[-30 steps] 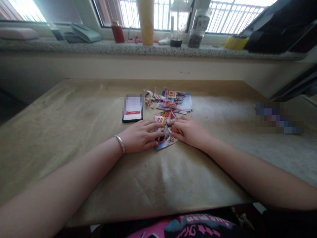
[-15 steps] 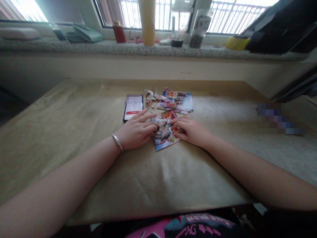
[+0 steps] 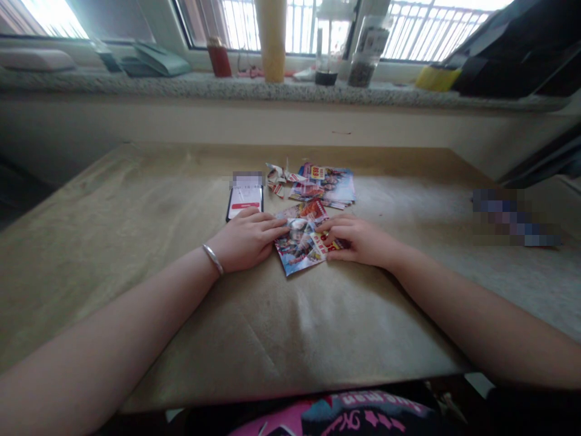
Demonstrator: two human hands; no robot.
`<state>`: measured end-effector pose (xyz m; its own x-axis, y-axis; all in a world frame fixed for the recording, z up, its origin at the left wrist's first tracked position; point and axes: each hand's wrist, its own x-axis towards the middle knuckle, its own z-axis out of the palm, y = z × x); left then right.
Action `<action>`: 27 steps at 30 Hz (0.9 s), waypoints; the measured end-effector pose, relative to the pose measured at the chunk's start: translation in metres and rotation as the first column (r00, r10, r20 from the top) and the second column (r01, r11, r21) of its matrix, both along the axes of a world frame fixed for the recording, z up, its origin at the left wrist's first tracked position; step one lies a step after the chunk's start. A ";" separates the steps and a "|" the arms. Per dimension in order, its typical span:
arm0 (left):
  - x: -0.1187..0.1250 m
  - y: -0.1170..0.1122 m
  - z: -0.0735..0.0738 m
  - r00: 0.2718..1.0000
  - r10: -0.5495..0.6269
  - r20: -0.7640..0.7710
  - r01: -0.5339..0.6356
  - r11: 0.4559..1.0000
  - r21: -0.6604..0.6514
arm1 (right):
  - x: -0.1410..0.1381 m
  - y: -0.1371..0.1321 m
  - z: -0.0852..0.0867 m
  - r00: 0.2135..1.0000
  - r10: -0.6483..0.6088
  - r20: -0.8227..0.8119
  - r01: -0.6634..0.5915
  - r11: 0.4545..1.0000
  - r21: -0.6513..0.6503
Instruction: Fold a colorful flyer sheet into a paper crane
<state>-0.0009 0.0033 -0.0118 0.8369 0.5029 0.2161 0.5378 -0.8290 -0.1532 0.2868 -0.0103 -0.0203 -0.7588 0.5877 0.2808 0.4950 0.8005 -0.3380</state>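
A colourful printed paper piece (image 3: pixel 300 244) lies flat on the brown paper-covered table (image 3: pixel 136 242). My left hand (image 3: pixel 245 241), with a silver bracelet on its wrist, rests fingers out on the piece's left edge. My right hand (image 3: pixel 361 240) lies on the right edge, fingers stretched and pressing a small red-and-yellow scrap (image 3: pixel 327 245). Behind them is a pile of torn printed paper pieces (image 3: pixel 318 183). A phone (image 3: pixel 245 201) with a lit screen lies just beyond my left hand.
A stone window sill (image 3: pixel 227 89) runs along the back with a red cup (image 3: pixel 219 59), a tall yellow cylinder (image 3: pixel 271 37), jars and a teal object (image 3: pixel 157 59). A blurred item (image 3: pixel 515 216) lies at the table's right. Dark equipment (image 3: pixel 508 54) fills the upper right.
My hands have drawn apart sideways, uncovering more of the printed piece between them. My left hand slid left towards the phone; my right hand moved right with the small scrap.
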 end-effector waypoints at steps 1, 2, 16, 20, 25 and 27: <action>0.000 0.000 0.000 1.000 0.002 -0.006 -0.002 1.000 0.002 | 0.001 -0.001 0.002 1.000 0.006 0.017 -0.006 1.000 0.002; 0.000 0.000 0.000 1.000 0.004 -0.011 -0.004 1.000 0.006 | 0.001 -0.001 0.003 0.999 0.013 0.037 -0.013 1.000 0.007; 0.001 -0.003 0.007 0.998 -0.022 -0.050 0.024 0.999 0.023 | 0.002 -0.014 0.015 0.964 -0.053 0.260 -0.014 0.969 0.248; 0.000 -0.003 0.012 0.997 -0.046 -0.069 0.047 0.999 0.014 | 0.005 -0.012 0.013 0.970 -0.077 0.232 0.024 0.974 0.224; -0.004 -0.003 0.014 0.998 -0.047 -0.052 0.045 0.999 -0.025 | 0.009 -0.007 0.009 0.986 -0.111 0.126 0.099 0.990 0.098; -0.005 -0.002 0.012 0.999 -0.034 -0.018 0.034 0.998 -0.045 | 0.011 -0.004 0.007 0.989 -0.130 0.072 0.128 0.991 0.026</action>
<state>-0.0063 0.0018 0.0001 0.8573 0.4829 0.1783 0.5066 -0.8530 -0.1252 0.2978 -0.0147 -0.0134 -0.6957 0.6767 0.2409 0.6175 0.7348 -0.2807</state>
